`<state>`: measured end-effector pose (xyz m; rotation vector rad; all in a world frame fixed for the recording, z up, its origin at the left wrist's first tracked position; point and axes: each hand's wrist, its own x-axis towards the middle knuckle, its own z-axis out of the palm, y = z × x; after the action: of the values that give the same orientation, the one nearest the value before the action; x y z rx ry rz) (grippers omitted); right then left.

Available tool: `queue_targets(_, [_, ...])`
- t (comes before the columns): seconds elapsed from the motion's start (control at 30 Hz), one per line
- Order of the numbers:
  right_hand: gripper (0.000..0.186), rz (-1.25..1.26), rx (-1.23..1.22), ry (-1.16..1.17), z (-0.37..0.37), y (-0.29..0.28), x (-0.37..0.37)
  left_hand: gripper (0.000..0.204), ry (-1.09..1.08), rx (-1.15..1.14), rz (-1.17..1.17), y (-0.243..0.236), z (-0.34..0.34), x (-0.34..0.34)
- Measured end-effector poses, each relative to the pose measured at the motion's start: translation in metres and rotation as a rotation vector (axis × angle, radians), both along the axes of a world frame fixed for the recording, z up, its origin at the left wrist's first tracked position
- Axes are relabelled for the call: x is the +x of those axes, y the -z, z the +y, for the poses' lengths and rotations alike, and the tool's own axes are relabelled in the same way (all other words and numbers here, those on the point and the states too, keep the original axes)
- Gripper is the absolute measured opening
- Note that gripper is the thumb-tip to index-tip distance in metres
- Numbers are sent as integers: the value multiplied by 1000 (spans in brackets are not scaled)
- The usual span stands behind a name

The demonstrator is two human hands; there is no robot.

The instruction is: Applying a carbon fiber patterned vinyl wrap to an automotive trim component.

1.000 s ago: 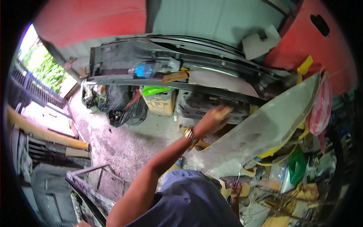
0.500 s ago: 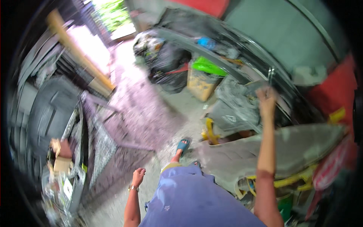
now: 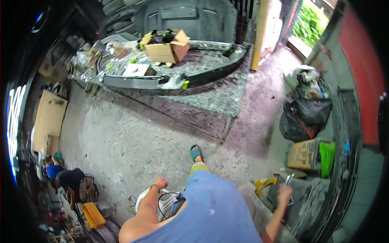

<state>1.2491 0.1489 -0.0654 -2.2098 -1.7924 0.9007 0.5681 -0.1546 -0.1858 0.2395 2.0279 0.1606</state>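
In my right hand (image 3: pixel 285 192) is a slim silvery tool (image 3: pixel 289 179), its shiny end pointing up out of the closed fingers; its exact kind does not show. This hand is over dark sheet material and crumpled plastic (image 3: pixel 306 198), beside a yellow curved piece (image 3: pixel 265 185). My left hand (image 3: pixel 161 182) hangs near my waist with its fingers loosely curled and nothing visible in them. A white object with a dark cable (image 3: pixel 166 204) sits behind the left forearm, partly hidden by it.
A bench (image 3: pixel 202 103) bears a long dark car panel (image 3: pixel 219 71) and an open cardboard box (image 3: pixel 160 52). Black rubbish bags (image 3: pixel 310 113) and a carton (image 3: pixel 303 154) stand by the right wall. Another person (image 3: pixel 73 182) bends down at the lower left, near a yellow container (image 3: pixel 94 215).
My view has swung left, bringing the bench and another person into sight. My right hand, held over the rack before, is now lower beside me with the silvery tool.
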Motion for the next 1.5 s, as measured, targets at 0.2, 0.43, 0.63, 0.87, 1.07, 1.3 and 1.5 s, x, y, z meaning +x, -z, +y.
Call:
queue_targets(0.2, [37, 670, -186, -70, 38, 18, -257, 28, 91, 231, -248, 24, 80, -73])
queue_targets(0.43, [39, 657, 170, -817, 219, -191, -580, 26, -371, 589, -17, 5, 147, -197])
queue_targets(0.63, [32, 535, 336, -1074, 323, -184, -812, 21, -772, 724, 25, -26, 131, -187])
queue_targets(0.87, [28, 474, 555, -1280, 408, -61, -1078, 23, -1006, 319, 221, -47, -20, -69])
queue_targets(1.07, [21, 499, 452, -1385, 399, -43, -1173, 23, -1140, 102, 297, -75, -1, 2])
queue_targets(1.3, [28, 456, 407, -1446, 390, -25, -1183, 25, -1182, 89, 320, -68, 6, -9])
queue_targets(1.5, [37, 559, 480, -1253, 346, -99, -1189, 33, -1509, 208, 336, -30, -53, -157])
